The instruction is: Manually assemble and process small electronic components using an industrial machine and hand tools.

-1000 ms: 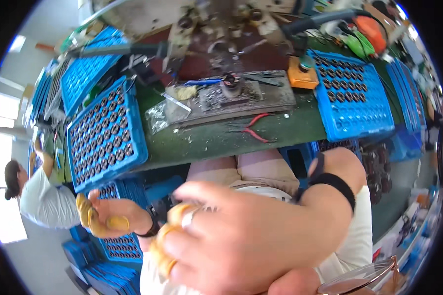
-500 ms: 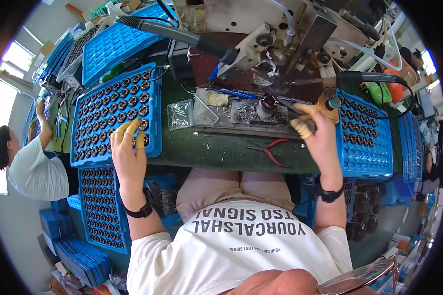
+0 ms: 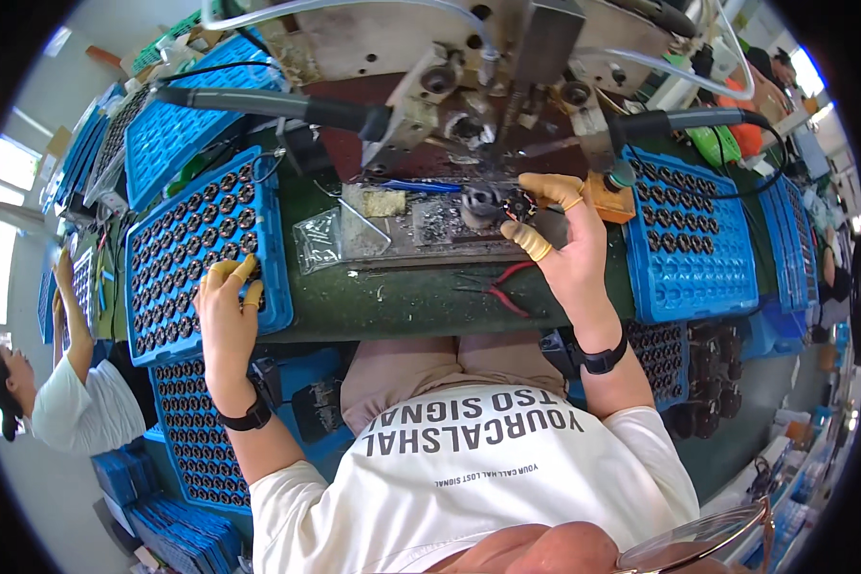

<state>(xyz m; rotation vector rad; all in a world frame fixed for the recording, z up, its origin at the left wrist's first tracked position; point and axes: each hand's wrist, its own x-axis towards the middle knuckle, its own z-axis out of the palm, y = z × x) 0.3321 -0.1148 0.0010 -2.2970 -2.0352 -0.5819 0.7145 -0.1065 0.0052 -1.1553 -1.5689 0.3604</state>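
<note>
And now the right hand [image 3: 581, 241] has the dark round part [image 3: 519, 207] between thumb and fingers, off the post [image 3: 478, 206] just left of it; the left hand [image 3: 228, 311], earlier clear of the tray [image 3: 275, 258], has its fingertips there.

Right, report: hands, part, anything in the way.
Left hand at left blue tray, grip unclear. Right hand pinches dark round part beside metal post. Red-handled pliers nearby, seemingly not blocking.

"What does the right grip [image 3: 576, 234] pinch?"
"A small round part [image 3: 519, 207], dark with coppery bits, just beside the grey metal post [image 3: 477, 204]."
"And around the left grip [image 3: 224, 301]?"
"Similar dark parts [image 3: 198, 221], seated in rows in a blue tray [image 3: 277, 273]; the grip partly hides a few near its right edge."
</note>
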